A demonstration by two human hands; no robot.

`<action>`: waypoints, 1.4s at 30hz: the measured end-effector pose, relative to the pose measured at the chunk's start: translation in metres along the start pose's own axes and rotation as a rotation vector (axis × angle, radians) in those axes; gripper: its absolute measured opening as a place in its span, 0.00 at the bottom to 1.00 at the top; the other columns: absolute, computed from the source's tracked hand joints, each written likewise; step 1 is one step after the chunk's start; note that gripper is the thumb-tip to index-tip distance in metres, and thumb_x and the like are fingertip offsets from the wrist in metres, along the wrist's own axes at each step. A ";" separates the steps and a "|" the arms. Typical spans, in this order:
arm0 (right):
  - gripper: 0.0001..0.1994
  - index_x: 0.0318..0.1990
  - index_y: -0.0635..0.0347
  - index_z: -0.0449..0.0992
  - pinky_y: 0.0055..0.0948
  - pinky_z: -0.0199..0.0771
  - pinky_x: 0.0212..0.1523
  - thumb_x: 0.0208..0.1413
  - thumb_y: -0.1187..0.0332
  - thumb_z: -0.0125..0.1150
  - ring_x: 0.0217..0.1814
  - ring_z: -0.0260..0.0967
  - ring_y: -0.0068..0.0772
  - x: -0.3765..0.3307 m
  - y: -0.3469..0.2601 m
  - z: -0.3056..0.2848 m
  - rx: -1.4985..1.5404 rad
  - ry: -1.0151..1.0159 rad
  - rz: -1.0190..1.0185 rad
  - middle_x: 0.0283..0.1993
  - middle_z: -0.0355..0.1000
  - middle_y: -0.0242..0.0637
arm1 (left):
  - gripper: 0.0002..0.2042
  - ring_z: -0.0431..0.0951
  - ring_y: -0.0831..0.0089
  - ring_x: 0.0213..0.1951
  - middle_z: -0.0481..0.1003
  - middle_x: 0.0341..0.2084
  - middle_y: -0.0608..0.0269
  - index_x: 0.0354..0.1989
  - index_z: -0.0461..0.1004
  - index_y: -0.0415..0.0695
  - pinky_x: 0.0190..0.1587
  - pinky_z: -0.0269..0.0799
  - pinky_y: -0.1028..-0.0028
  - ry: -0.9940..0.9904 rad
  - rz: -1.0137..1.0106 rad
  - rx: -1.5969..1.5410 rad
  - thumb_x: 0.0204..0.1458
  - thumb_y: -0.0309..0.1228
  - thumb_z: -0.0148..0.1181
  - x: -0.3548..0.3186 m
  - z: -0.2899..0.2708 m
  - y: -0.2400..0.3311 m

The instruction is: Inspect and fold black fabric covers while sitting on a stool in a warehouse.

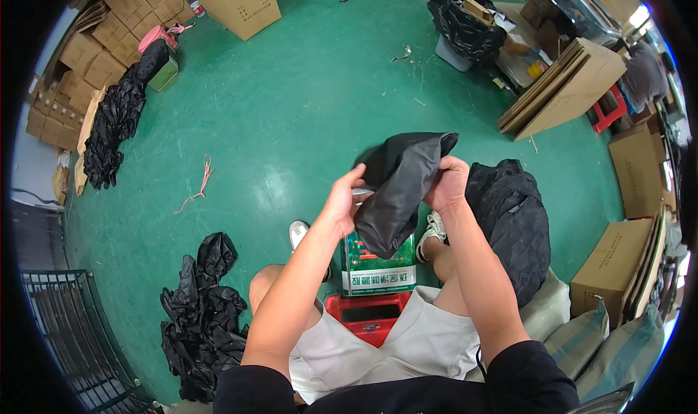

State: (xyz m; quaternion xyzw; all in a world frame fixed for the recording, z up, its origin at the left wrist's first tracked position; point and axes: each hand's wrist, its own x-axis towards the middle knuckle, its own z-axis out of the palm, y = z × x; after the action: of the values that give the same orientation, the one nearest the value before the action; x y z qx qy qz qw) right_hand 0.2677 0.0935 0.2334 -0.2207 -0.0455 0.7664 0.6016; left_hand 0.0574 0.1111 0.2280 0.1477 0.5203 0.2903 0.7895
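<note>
Black, thin, creased fabric piece [398,196], one: raised above a green, printed, box-shaped container [378,279] between the legs [443,263]. Grip: left hand [342,202] and right hand [448,184] each grasping an opposite side, presumably to hold the limp material spread. Appearance: dull sheen, soft folds, lower end drooping, rounded.

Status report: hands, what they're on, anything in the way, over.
Right hand gripping black fabric; left hand at its left edge, grip unclear. Fabric bunched, partly hiding green tin. No obstruction seen at hands.
</note>
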 end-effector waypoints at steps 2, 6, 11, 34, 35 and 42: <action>0.20 0.47 0.68 0.75 0.44 0.72 0.55 0.44 0.69 0.52 0.50 0.74 0.46 0.002 0.000 0.003 -0.014 0.100 -0.074 0.49 0.76 0.46 | 0.26 0.81 0.59 0.42 0.78 0.42 0.48 0.55 0.69 0.38 0.50 0.76 0.61 -0.219 -0.183 -0.015 0.60 0.49 0.51 0.007 -0.002 0.003; 0.18 0.46 0.67 0.76 0.44 0.74 0.53 0.52 0.63 0.55 0.45 0.76 0.47 -0.001 -0.005 0.015 -0.090 0.200 -0.044 0.44 0.78 0.46 | 0.22 0.79 0.60 0.47 0.77 0.46 0.52 0.53 0.70 0.38 0.53 0.74 0.63 -0.476 -0.027 -0.272 0.62 0.45 0.49 -0.010 0.008 0.010; 0.17 0.44 0.66 0.76 0.45 0.76 0.50 0.53 0.62 0.53 0.43 0.77 0.47 0.006 -0.004 0.010 -0.182 0.278 0.007 0.42 0.78 0.45 | 0.25 0.75 0.61 0.52 0.72 0.52 0.51 0.60 0.63 0.39 0.57 0.71 0.63 -0.460 0.189 -0.420 0.62 0.46 0.50 -0.005 -0.001 0.017; 0.25 0.58 0.73 0.65 0.50 0.60 0.67 0.67 0.57 0.36 0.62 0.64 0.57 0.001 -0.013 0.009 0.146 -0.153 0.048 0.60 0.65 0.58 | 0.54 0.70 0.63 0.51 0.67 0.49 0.50 0.67 0.44 0.39 0.57 0.68 0.64 0.186 0.941 0.675 0.33 0.27 0.79 -0.001 0.029 0.007; 0.26 0.60 0.73 0.64 0.50 0.54 0.70 0.67 0.56 0.36 0.65 0.61 0.57 -0.001 -0.011 0.017 0.122 -0.165 0.091 0.62 0.63 0.59 | 0.55 0.70 0.62 0.50 0.67 0.49 0.49 0.67 0.43 0.39 0.57 0.67 0.64 0.263 0.945 0.679 0.32 0.29 0.80 -0.002 0.029 0.009; 0.29 0.67 0.67 0.57 0.53 0.37 0.74 0.67 0.54 0.34 0.72 0.51 0.57 -0.010 -0.009 0.023 0.068 -0.325 0.162 0.69 0.56 0.53 | 0.62 0.61 0.45 0.59 0.52 0.58 0.38 0.67 0.34 0.35 0.62 0.58 0.56 0.488 1.221 0.897 0.28 0.29 0.81 0.004 0.024 0.021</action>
State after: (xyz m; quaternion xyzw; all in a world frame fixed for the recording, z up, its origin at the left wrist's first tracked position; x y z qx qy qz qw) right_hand 0.2688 0.0911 0.2605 -0.0762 -0.0984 0.8389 0.5298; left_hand 0.0736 0.1314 0.2462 0.6428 0.5727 0.4587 0.2199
